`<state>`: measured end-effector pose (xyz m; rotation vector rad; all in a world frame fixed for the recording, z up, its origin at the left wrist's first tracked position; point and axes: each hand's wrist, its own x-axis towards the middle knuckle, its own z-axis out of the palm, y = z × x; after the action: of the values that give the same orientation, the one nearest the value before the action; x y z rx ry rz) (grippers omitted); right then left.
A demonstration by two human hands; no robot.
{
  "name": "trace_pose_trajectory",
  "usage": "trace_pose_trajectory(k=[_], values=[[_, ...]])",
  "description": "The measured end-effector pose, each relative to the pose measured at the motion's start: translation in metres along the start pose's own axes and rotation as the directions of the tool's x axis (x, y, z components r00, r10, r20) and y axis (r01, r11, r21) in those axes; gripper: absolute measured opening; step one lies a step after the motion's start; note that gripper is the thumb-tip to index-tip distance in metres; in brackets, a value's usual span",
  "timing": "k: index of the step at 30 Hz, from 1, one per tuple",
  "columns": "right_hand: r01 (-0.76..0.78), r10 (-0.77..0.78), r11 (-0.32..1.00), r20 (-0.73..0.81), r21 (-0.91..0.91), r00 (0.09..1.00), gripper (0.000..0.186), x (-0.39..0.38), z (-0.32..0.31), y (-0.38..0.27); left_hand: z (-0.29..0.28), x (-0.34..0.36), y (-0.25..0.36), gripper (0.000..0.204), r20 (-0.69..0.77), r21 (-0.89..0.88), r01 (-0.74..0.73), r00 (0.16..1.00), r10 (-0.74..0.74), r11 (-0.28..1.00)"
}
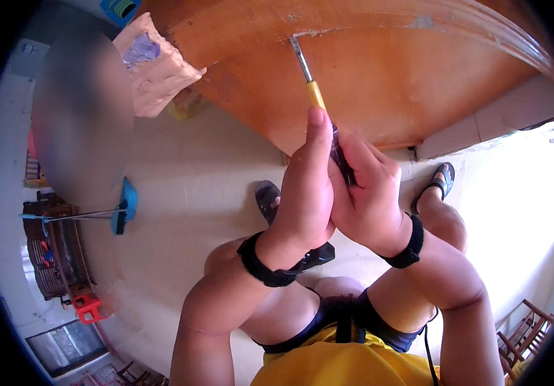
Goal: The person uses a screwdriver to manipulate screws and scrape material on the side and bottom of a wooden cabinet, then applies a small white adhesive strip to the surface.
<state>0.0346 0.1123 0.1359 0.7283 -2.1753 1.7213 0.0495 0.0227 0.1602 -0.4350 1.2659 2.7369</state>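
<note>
Slim screwdriver-like hand tool with a bright metal shaft and a yellow-and-dark handle (316, 95), held out ahead of the body, tip up against a broad orange-brown panel, apparently varnished wood (354, 77), at one end of a thin pale scuffed line (315, 31). Both hands on it, brought together heel to heel. Left hand (306, 183): thumb laid straight along the yellow section, palm pressed in from the side; its fingers are hidden, so their exact wrap cannot be told. Right hand (373, 193): fingers curled over the dark rear section, closed on it. Whether the tip bites into the surface or only rests there, too small to tell. Handling, as judged: light, stiff throughout, not fragile; shaft looks like steel and should not flex much. Handle looks smooth, likely hard plastic, so it could turn or slide in damp palms. Best hold is the dark section, deep in the palm, with a thumb forward on the yellow for aim; the bare shaft is thin and probably slick, a poor place to grip under load. Panel seems hard and flat, its finish likely to scratch if the narrow tip skids.
</note>
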Motion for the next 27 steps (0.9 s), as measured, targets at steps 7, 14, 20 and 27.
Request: trace_pose_trajectory(k=[7, 14, 20, 27], values=[[0.037, -0.037, 0.999, -0.034, -0.007, 0.999, 0.023, 0.0030, 0.0002, -0.0022, -0.0017, 0.0001, -0.0034, 0.043, -0.007, -0.019, -0.011, 1.000, 0.011, 1.000], [0.036, -0.036, 0.999, -0.039, 0.010, 0.999, 0.022, 0.0043, 0.0003, -0.0022, -0.0005, -0.0002, 0.0007, 0.043, 0.040, 0.001, -0.007, 0.999, 0.007, 1.000], [0.046, -0.046, 0.999, -0.018, -0.001, 0.999, 0.023, 0.0055, -0.0012, -0.0012, 0.0024, 0.0004, 0.0003, 0.042, -0.004, -0.010, -0.008, 1.000, 0.008, 1.000], [0.039, -0.040, 0.999, -0.002, -0.024, 0.999, 0.024, 0.0030, -0.0039, 0.0005, 0.0042, 0.0010, -0.0010, 0.043, -0.006, -0.059, -0.008, 1.000, 0.008, 0.998]])
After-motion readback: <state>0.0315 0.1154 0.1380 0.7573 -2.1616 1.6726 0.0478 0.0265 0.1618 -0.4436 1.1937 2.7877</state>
